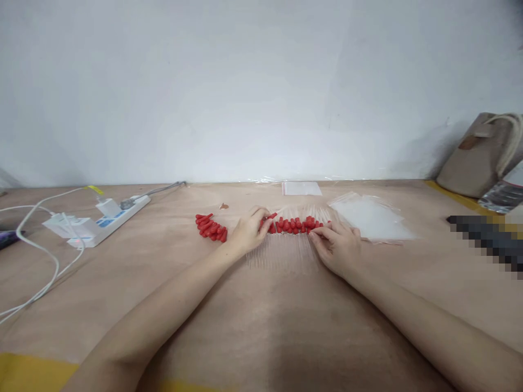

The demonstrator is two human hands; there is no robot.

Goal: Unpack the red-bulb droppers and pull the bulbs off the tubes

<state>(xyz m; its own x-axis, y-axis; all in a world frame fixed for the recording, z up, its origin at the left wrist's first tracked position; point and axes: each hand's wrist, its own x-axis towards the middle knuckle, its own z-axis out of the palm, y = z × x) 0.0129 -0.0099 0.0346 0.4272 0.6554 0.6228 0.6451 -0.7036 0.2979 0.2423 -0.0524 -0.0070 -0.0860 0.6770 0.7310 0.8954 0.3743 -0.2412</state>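
Note:
A row of small red bulb-shaped pieces (pixel 292 224) lies across a fan of thin clear tubes (pixel 281 253) in the middle of the table. At the left end of this row, my left hand (pixel 251 230) is closed, with a red piece (pixel 272 216) between thumb and fingers. My right hand (pixel 337 247) is at the row's right end, thumb and forefinger pinched together beside the red pieces. What its fingertips hold is too small to make out. Left of my left hand lies another cluster of red pieces (pixel 211 228).
Clear plastic bags (pixel 370 218) lie right of my right hand; a white card (pixel 302 188) is near the wall. On the left stands a power strip (pixel 122 218) with chargers and white cables (pixel 51 256). A beige bag (pixel 469 158) and a pixelated dark object (pixel 486 239) are at right.

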